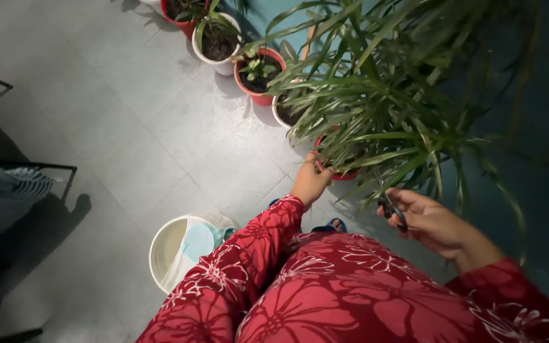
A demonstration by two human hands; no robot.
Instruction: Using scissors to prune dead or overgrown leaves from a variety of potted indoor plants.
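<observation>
- the fingers (428,208) of the right hand (436,223) are curled shut around a pair of dark scissors (392,209); the handles are hidden inside the grip and only a short dark length shows past the thumb.
- whether the blades are parted or closed cannot be told; that part is small and dark.
- the scissors are held low and to the right of the plant's base, with their long axis running up and to the left, toward the drooping leaves just above them.
- the left hand (311,182) is reached forward from a red flowered sleeve (249,254), its fingers pressed together on the base of the leaves at the rim of the red pot (341,174).
- the left hand is the nearer of the two to the pot and is touching the plant; the right hand is held apart from the pot, just beside the lowest leaf tips.
- the plant (382,101) is seen as a dense tuft of long, narrow, arching green leaves, fanned out in all directions and hiding most of its pot.
- nearer the body, a white bucket (166,251) is stood on the grey tiled floor (128,108).
- farther off, a row of smaller potted plants (258,73) is lined up along the blue wall.
</observation>
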